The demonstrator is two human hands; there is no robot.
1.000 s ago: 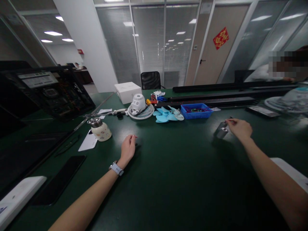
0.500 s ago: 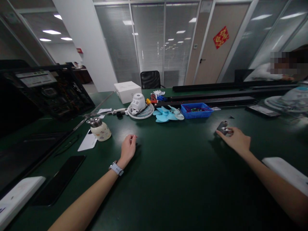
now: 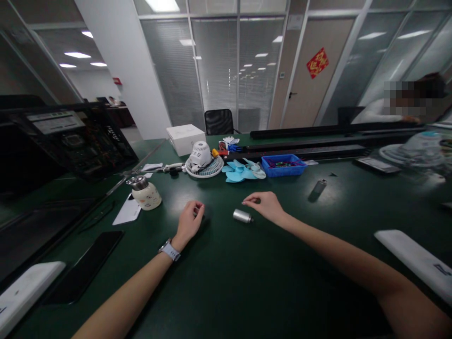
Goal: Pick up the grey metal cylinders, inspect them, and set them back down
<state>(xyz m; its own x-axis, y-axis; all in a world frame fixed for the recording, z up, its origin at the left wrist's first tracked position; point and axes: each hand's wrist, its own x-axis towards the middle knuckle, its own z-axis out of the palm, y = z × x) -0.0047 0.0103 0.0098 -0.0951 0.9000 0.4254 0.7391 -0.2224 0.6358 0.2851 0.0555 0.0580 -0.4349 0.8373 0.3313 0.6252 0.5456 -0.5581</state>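
Note:
My right hand (image 3: 266, 205) is over the middle of the table, thumb and fingertips drawn together with nothing visible in them. Just below its fingertips a small silver metal cylinder (image 3: 242, 216) lies on its side, a dark tip at its right end, apart from the hand. Further right stands a dark grey cylinder (image 3: 321, 185) with a small knob on top. My left hand (image 3: 190, 219), with a watch (image 3: 170, 250) on the wrist, rests on the table with curled fingers around something small that I cannot make out.
Behind my hands are light blue fan blades (image 3: 243, 170), a white fan motor housing (image 3: 200, 156) on a round grille, and a blue tray (image 3: 284, 169) of small parts. A cream bottle (image 3: 146, 194) and phone (image 3: 86, 266) are left. A person (image 3: 376, 112) sits far right.
My right hand has moved left from beside the dark grey cylinder. The silver cylinder now lies on the table near the middle, out of that hand. My left hand has barely moved.

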